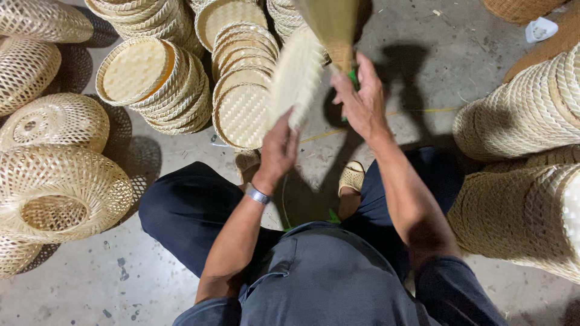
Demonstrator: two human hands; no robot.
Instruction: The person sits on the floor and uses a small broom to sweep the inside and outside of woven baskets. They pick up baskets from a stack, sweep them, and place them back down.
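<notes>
Dark trousers (193, 211) beneath left hand (278, 151) gripping woven tray (296, 75), right hand (359, 99) gripping brush (332, 27).

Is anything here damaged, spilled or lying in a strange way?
Nothing looks damaged. The left hand holds a pale woven bamboo tray, the right hand a straw brush. Only the stacked round woven trays lean over sideways on the concrete floor.

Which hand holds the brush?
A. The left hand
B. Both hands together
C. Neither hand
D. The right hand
D: the right hand is closed round the neck of the brush, while the left hand holds the edge of a woven tray.
</notes>
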